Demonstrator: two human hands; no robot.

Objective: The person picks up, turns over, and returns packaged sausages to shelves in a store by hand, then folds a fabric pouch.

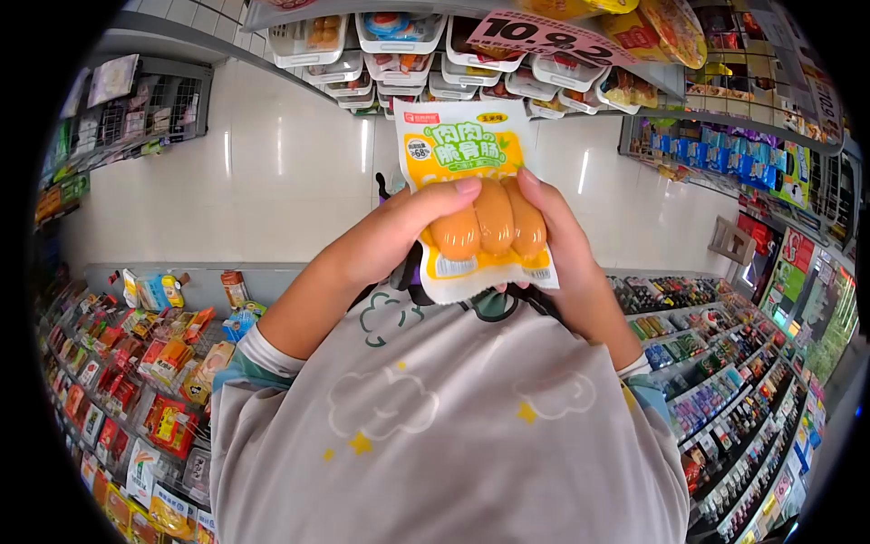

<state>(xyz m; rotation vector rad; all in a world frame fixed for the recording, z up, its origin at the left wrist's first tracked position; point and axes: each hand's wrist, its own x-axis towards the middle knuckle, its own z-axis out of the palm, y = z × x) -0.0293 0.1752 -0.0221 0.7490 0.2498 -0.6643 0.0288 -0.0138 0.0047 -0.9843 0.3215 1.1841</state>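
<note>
A: Head view, remote stn. Confirm pos. of sausage pkg (489, 186).

B: I have it approx. ctr frame, in front of the torso, btwn left hand (385, 236) and right hand (568, 240). Text reads right way up.

A: State of each grip?

B: L grip: pinching pkg at its left side, thumb laid across the front. R grip: pinching the right side, thumb at the front edge. Most fingers are behind the pkg; I can't tell their exact placement.

A: Pkg details?

B: White border, yellow panel, green lettering. 3 sausages (496, 227) visible, side by side.

A: Surroundings?

B: Top of frame: white bins (399, 34) w/ packed goods, plus pink price sign (526, 41) marked 10.9. Below pkg: grey garment (435, 480) w/ cloud & star prints. Behind: pale, shiny floor (254, 199). Lower L: food display (118, 381), mixed packets. Lower R: tiered shelves (725, 390); items too small to ID.
</note>
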